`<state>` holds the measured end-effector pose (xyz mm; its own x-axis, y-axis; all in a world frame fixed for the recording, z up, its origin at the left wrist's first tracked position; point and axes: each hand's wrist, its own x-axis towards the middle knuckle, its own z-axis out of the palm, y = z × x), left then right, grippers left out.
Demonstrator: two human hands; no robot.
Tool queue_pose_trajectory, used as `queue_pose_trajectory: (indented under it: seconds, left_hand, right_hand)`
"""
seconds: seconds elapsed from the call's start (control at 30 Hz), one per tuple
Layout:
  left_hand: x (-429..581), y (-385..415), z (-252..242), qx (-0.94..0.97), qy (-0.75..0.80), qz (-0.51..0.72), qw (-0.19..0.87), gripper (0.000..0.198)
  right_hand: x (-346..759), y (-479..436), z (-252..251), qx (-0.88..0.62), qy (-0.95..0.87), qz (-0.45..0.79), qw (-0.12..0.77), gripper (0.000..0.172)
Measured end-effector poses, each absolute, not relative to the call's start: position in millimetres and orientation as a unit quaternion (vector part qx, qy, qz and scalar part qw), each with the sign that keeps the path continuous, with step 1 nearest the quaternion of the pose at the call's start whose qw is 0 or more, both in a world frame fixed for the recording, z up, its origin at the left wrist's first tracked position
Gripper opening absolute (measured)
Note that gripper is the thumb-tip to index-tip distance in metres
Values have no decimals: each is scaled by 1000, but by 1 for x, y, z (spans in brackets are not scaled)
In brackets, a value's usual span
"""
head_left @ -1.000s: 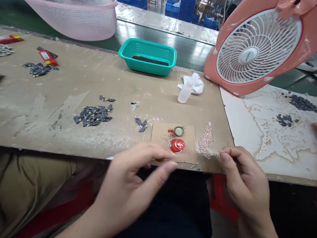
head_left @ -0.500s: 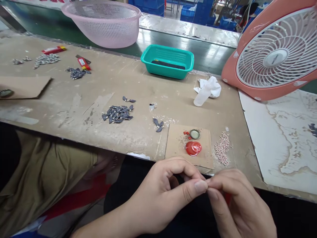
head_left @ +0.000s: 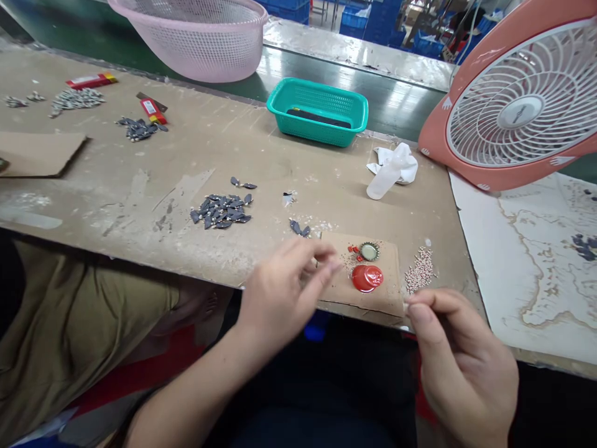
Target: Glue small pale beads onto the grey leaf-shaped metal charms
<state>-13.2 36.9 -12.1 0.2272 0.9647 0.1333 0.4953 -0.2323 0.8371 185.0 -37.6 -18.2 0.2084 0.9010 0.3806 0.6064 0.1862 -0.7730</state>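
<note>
A small square of cardboard lies near the bench's front edge. On it sit a glossy red round cap, a crown bottle cap with a pale green inside, and a few tiny red pieces. My left hand hovers at the cardboard's left edge, fingers apart and holding nothing visible. My right hand is at the bench edge, next to a pile of tiny pinkish beads. Its thumb and forefinger are pinched closed, and nothing shows between them. Dark leaf-shaped charms lie left of the cardboard.
A larger cluster of dark charms lies further left on the worn bench. Behind stand a teal basket, a pink basket, a white cloth with a plastic bottle, and an orange fan.
My hands were pinched together at the bench edge and have moved apart. The left hand has risen over the cardboard's left edge, and the right has shifted right beside the beads.
</note>
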Motion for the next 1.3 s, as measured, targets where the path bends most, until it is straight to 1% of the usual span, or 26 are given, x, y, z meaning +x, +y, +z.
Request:
queue_pose_trajectory:
  seconds: [0.07, 0.13, 0.2, 0.27, 0.47, 0.53, 0.7, 0.8, 0.87, 1.0, 1.3]
  left_hand:
    - [-19, 53, -16, 738, 585, 279, 190, 15]
    - [-22, 65, -18, 756, 611, 201, 120, 14]
    - [-22, 72, -18, 766, 615, 160, 96, 12]
    - [-21, 75, -17, 775, 610, 144, 86, 15]
    - [-22, 74, -16, 801, 586, 113, 43, 20]
    - [-26, 73, -17, 796, 589, 126, 58, 20]
    - [-39, 71, -21, 775, 569, 209, 179, 17]
    - [-44, 68, -23, 761, 552, 256, 224, 21]
    - [-46, 66, -24, 758, 540, 273, 242, 25]
    - [-49, 63, -26, 756, 523, 284, 273, 25]
    - [-50, 61, -25, 751, 523, 285, 285, 16]
  right_hand:
    - [192, -28, -16, -633, -632, 115, 432, 7]
    - [196, -19, -14, -624, -670, 83, 394, 8]
    - [199, -12, -13, -609, -704, 64, 360, 8]
    - [200, -7, -13, -604, -723, 55, 331, 9]
    - [204, -2, -12, -603, -741, 36, 293, 10]
    - [206, -1, -10, -604, -745, 37, 279, 10]
    - [208, 1, -6, -604, -754, 38, 255, 12]
    - [208, 2, -5, -602, -757, 33, 251, 12]
    - [208, 3, -4, -604, -757, 31, 246, 13]
    - [207, 3, -3, -606, -759, 24, 237, 14]
    - [206, 5, 1, -600, -768, 10, 224, 14]
